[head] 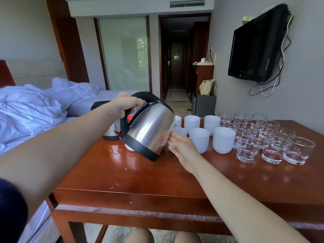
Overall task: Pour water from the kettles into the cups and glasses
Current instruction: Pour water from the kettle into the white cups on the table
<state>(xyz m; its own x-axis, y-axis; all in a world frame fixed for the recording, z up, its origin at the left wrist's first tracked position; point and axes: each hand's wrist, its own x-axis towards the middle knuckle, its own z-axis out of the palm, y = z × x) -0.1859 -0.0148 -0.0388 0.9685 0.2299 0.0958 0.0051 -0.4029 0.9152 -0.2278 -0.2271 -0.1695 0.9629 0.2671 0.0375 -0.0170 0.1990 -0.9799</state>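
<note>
My left hand (123, 104) grips the black handle of a steel kettle (150, 126), tilted with its spout down to the right over a white cup (180, 132). A thin stream of water shows at the spout. My right hand (182, 149) holds that cup from the near side; the kettle hides most of it. Several more white cups (223, 139) stand in two rows to the right. Beyond them stand several clear glasses (273, 137). A second steel kettle (111, 132) stands behind my left wrist, mostly hidden.
The wooden table (140, 176) has small water drops near the kettles. An unmade bed (31, 106) lies close on the left. A wall-mounted television (257, 48) with hanging cables is at the right. My knees show under the table's front edge.
</note>
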